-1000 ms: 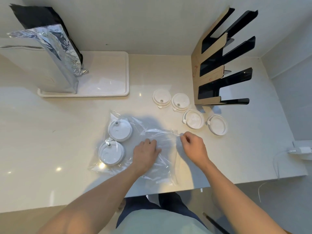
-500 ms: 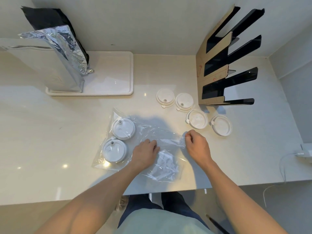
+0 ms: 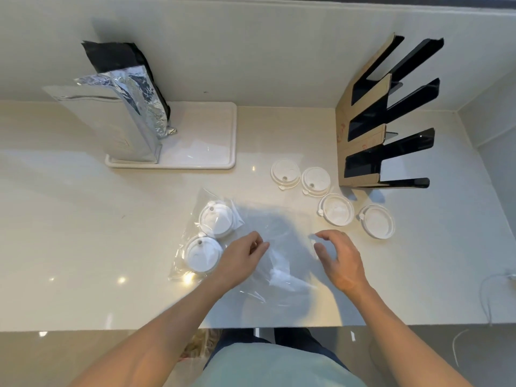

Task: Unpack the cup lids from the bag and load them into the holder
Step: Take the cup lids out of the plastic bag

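- since a second ago the right hand (image 3: 339,259) has let go of the bag's edge and lifted off it; its grip is now slack, fingers spread and loosely curved above the film, holding nothing.
- the left hand (image 3: 240,258) still sits on the clear plastic bag (image 3: 279,247), fingers curled down onto the film; whether it pinches the plastic or only presses it, i cannot tell.
- two cup lids (image 3: 203,254) remain inside the bag at its left end, one just behind the other, flat on the worktop (image 3: 83,233).
- risk: with only one hand on the slippery film, a tug could slide the whole bag, or tip the lids off the near edge.
- four loose lids (image 3: 336,209) lie farther back to the right, two of them upside down; a sweeping hand could knock them.
- beyond stands the black slotted holder (image 3: 391,135), not yet loaded; it looks light enough to tip if bumped.
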